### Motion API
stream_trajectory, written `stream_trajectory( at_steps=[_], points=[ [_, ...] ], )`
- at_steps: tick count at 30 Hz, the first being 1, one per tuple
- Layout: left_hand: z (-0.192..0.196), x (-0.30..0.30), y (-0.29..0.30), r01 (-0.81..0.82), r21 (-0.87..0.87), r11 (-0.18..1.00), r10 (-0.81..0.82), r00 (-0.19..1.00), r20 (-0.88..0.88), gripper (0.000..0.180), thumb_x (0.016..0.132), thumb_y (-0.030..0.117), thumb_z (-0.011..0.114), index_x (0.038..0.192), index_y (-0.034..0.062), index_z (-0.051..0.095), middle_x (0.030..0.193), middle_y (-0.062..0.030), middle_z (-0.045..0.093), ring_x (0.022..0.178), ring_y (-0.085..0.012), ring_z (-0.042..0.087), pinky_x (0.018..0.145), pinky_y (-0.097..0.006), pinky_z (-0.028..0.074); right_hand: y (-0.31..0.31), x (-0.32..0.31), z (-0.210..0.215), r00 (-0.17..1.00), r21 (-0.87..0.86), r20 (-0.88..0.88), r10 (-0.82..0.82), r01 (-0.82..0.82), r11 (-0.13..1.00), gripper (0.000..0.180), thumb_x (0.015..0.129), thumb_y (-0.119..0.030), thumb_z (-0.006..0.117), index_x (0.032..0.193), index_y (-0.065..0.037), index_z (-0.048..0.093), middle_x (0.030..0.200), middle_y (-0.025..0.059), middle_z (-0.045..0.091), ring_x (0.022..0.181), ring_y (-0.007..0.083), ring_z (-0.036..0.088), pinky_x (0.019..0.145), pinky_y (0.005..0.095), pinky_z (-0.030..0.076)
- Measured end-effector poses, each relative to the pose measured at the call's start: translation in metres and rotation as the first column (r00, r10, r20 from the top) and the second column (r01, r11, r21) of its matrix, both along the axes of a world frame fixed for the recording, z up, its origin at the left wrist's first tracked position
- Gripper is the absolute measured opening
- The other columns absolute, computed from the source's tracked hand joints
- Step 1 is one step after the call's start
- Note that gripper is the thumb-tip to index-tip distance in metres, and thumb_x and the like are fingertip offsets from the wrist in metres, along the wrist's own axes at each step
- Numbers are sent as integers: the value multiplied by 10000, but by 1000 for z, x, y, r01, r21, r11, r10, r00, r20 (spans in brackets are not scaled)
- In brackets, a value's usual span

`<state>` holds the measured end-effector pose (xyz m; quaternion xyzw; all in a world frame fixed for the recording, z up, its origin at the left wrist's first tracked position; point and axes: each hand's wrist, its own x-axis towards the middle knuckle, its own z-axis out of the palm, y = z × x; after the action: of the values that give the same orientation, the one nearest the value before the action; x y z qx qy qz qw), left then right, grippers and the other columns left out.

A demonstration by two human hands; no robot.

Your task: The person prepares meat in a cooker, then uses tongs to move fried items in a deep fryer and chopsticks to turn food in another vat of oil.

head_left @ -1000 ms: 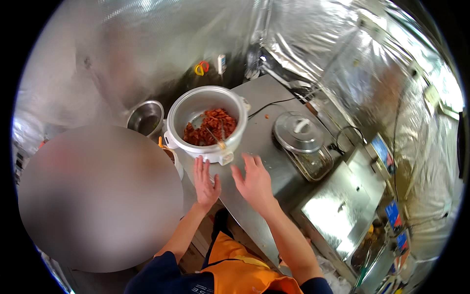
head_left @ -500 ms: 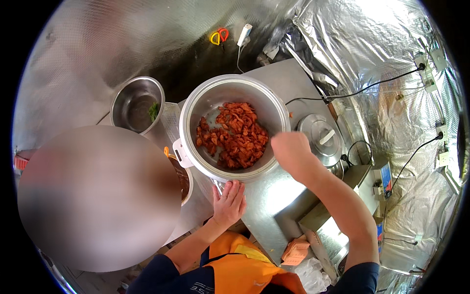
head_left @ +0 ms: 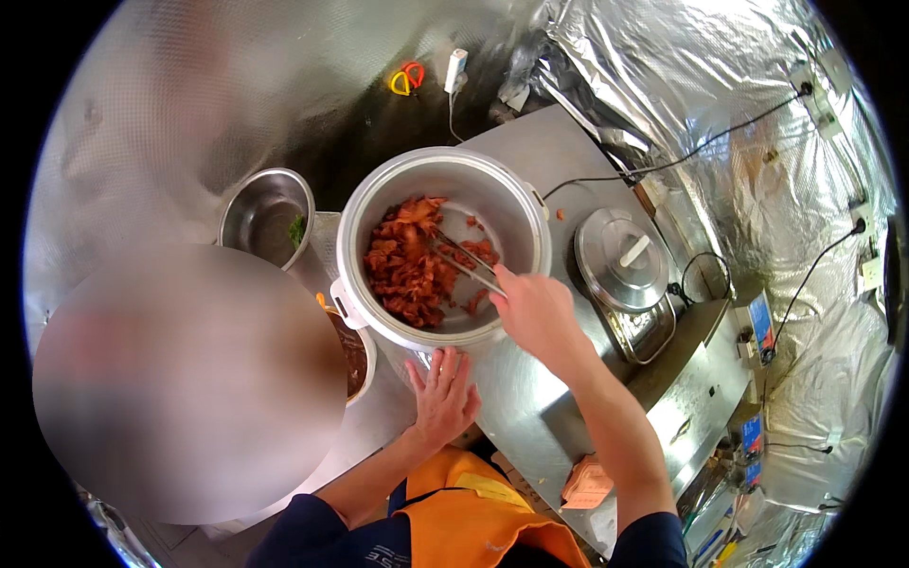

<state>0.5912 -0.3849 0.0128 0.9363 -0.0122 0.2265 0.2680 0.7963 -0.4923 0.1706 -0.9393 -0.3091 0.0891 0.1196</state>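
A wide white electric cooker pot (head_left: 519,237) stands on the steel counter, holding a heap of reddish-brown meat pieces (head_left: 407,275). My right hand (head_left: 538,317) is closed on a pair of metal tongs (head_left: 471,267) and hangs over the pot's near right rim. The tongs' tips reach into the meat, which is piled mostly on the left side of the pot. My left hand (head_left: 442,402) lies with fingers stretched and apart against the pot's near outer side, holding nothing.
Left of the pot are a steel bowl (head_left: 248,225) with greens (head_left: 296,230) and a white tub (head_left: 369,364) of dark brown food. A metal lid (head_left: 620,260) sits at right, beside a trailing black cable (head_left: 663,168). Scissors (head_left: 407,79) hang behind. A blurred patch hides the lower left.
My right hand has moved left and inward over the pot, and the tongs are now visible. Meat has shifted to the left, baring the pot's right floor. The left hand stays at the pot's side.
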Motion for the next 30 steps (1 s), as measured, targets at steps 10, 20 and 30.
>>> stream_trajectory(
  at_steps=[10,20,30],
  points=[
    [94,140,-156,312,-730,608,-391,918,67,346,964,83,671,1298,2,631,1319,-190,650,973,-330,711,849,-431,570,-225,-197,-53,518,311,-103,-849,828,467,620,1019,-97,639,1523,152,377,1039,285,642,788,444,684,675,470,577],
    [-20,420,-320,240,40,970,-198,875,-442,392,1001,302,638,1279,26,633,1238,-219,691,1212,-404,624,988,-504,497,-241,-121,-181,318,474,-363,-876,872,120,762,989,-47,578,1582,186,158,1253,405,532,1095,533,603,936,543,505],
    [192,224,-120,-6,161,987,-54,929,366,415,951,141,705,1351,48,645,958,-103,636,955,-304,617,807,-457,428,-235,-163,-144,561,565,-198,-804,736,374,766,1033,-128,629,1634,85,205,1612,353,302,1465,514,374,1198,482,366]
  ],
)
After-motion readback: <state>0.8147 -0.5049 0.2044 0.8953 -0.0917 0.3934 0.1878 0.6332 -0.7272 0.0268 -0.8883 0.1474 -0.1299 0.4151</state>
